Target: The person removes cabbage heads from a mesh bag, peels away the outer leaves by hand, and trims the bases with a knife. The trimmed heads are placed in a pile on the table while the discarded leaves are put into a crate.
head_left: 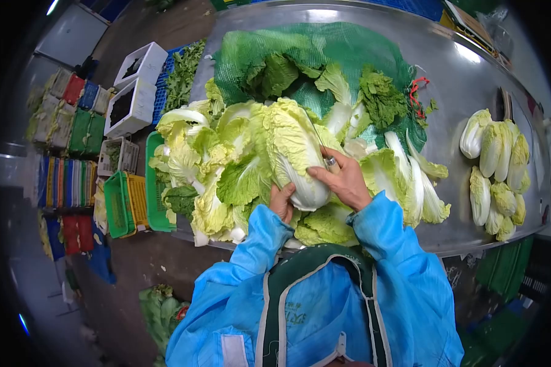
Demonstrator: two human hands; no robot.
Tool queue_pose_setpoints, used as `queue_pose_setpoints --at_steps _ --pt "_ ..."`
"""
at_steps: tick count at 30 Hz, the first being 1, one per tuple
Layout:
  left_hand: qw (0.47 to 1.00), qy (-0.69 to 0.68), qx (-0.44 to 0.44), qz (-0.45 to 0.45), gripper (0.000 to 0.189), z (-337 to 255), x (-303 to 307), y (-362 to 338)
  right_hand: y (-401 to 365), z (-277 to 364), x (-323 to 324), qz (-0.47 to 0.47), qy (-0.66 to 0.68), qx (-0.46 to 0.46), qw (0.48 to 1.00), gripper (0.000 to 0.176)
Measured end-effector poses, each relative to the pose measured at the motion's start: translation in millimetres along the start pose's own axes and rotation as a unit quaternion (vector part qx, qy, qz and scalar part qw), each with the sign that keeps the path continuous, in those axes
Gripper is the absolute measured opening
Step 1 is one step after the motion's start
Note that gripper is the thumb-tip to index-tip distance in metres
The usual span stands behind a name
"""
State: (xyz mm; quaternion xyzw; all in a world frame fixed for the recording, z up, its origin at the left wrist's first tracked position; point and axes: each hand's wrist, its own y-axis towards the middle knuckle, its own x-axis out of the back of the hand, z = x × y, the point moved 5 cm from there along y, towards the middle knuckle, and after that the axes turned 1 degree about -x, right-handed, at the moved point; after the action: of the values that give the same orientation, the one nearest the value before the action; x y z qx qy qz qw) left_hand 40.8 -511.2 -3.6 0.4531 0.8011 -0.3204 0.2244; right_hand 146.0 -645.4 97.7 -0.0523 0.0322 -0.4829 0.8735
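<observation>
A large napa cabbage lies tilted in front of me, its white base toward my body. My left hand grips the base from the left side. Wrapped round a knife is my right hand, whose thumb presses on the cabbage's right side. The thin blade runs up along the cabbage's right edge and is partly hard to see. Loose cabbage leaves are heaped at the left, and more white-ribbed leaves spread at the right.
A green mesh bag with cabbages inside lies at the table's back. Several trimmed cabbages sit on the metal table at right. A green crate stands at the left edge, with white foam boxes beyond.
</observation>
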Motion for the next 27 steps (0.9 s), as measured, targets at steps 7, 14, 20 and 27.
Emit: queue_pose_setpoints --at_steps 7,14,20,27 --pt "0.995 -0.056 0.035 -0.069 0.063 36.2 9.9 15.9 6.5 -42.0 7.9 -0.103 -0.13 0.027 0.986 0.038" --pt "0.984 0.015 0.112 -0.136 0.064 85.6 35.7 26.3 7.5 -163.7 51.3 -0.276 0.028 -0.167 0.946 0.029" --pt "0.969 -0.187 0.154 -0.044 0.07 68.5 15.2 17.0 5.7 -164.8 83.6 -0.294 0.123 -0.169 0.933 0.03" --pt "0.992 -0.105 -0.003 -0.064 0.068 24.8 -5.1 27.0 -18.8 -21.8 46.3 -0.191 -0.118 -0.032 0.974 0.061"
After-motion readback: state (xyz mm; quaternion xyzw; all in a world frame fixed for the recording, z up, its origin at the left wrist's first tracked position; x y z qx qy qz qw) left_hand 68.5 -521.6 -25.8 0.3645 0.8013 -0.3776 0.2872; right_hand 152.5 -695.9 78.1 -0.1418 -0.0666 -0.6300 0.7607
